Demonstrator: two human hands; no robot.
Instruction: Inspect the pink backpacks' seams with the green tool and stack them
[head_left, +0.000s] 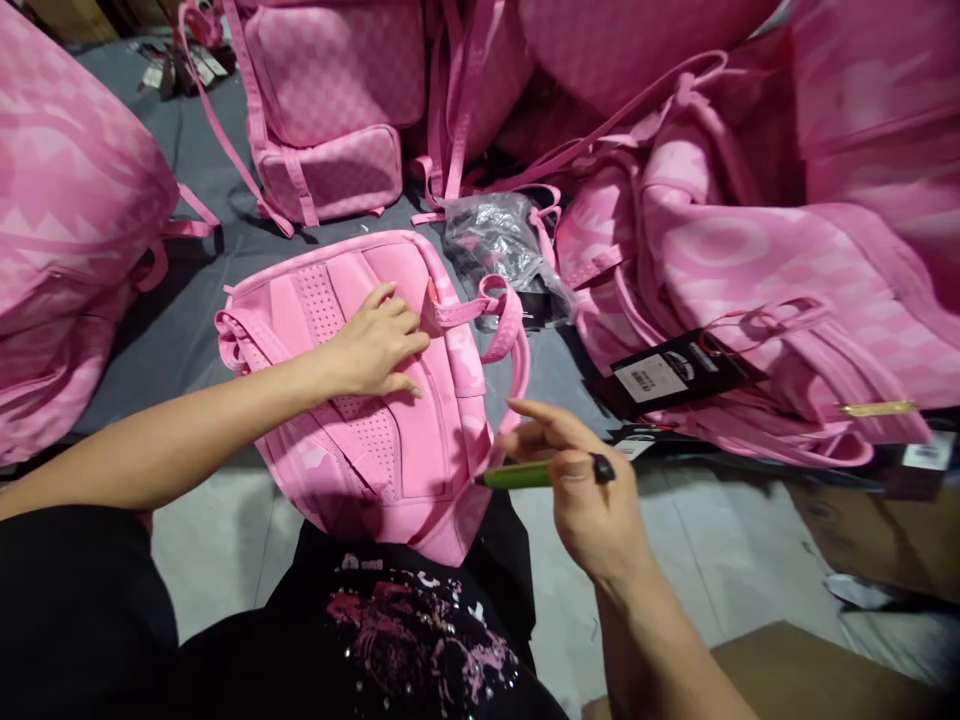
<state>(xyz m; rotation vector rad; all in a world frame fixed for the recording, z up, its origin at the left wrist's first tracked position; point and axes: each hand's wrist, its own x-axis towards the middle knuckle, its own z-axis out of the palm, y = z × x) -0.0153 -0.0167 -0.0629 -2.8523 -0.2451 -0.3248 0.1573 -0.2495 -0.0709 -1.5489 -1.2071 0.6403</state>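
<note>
Head view: resting a spread left hand [381, 348] on the pink backpack [429, 425] across the bench [180, 325] edge, gripping a green pen-like tool [519, 475] in the right hand [592, 510], possibly risking scuffs through any slip.

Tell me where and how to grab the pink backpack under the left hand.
The strap loop on the right edge of the backpack looks best, coming from the right: it stands out from the body, leaving an opening to hook. The broad middle offers less to grasp, and the left hand rests on it. The right hand, holding a green pen, is close by.
</note>
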